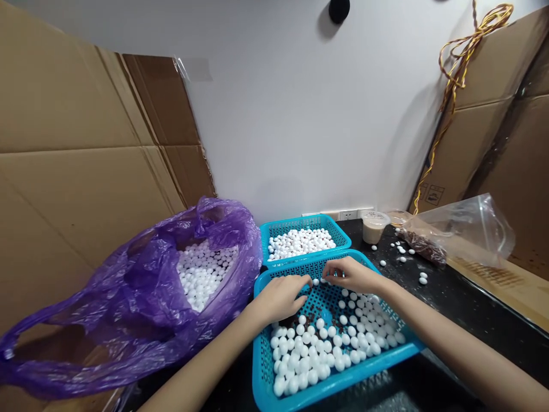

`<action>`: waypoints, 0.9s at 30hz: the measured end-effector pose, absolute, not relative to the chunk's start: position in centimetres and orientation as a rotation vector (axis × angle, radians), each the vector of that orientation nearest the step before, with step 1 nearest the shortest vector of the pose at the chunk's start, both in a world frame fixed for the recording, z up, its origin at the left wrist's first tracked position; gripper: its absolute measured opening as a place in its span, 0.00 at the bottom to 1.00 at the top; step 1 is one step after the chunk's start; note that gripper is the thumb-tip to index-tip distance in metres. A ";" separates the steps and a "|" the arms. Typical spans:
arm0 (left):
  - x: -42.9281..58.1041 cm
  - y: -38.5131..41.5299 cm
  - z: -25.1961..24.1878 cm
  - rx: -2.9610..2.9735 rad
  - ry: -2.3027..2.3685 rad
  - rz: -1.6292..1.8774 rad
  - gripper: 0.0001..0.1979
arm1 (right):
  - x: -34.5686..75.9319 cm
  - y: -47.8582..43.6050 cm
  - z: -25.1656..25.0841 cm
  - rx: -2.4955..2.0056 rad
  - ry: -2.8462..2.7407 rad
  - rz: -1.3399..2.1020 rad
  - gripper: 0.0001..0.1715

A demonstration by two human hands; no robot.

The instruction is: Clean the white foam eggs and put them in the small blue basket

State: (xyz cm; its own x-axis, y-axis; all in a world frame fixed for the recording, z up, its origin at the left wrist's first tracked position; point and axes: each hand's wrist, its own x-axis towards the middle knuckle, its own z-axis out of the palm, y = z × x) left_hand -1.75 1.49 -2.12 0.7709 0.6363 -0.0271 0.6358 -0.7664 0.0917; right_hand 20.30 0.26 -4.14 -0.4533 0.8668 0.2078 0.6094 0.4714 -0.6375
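Note:
In the head view, a near blue plastic basket (257,355) holds many small white balls (309,357), with dark reddish-brown bits among them. My left hand (281,297) is over its left side, fingers curved and thumb apart, and a loose white ball (316,282) lies just beside its fingertips. From the right, my right hand (351,274) reaches over the basket's far part. Its thumb and fingers pinch at a white ball (323,280), which is partly hidden by the fingertips.
Behind stands another blue basket (262,240) of white balls. A purple plastic bag (158,292) of white balls is at left. On the black tabletop (463,320) at right are a lidded cup (373,230), scattered balls and a clear bag (467,229) with reddish-brown bits. Cardboard flanks both sides.

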 end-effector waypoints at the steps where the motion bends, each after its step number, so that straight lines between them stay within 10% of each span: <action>1: -1.8 1.5 -2.1 2.867 1.018 0.010 0.13 | 20.4 0.3 -4.2 -1.222 -2.208 0.670 0.07; 27: -1.7 1.7 -2.4 2.832 1.051 0.035 0.07 | 21.3 1.2 -5.2 -1.229 -2.217 0.801 0.09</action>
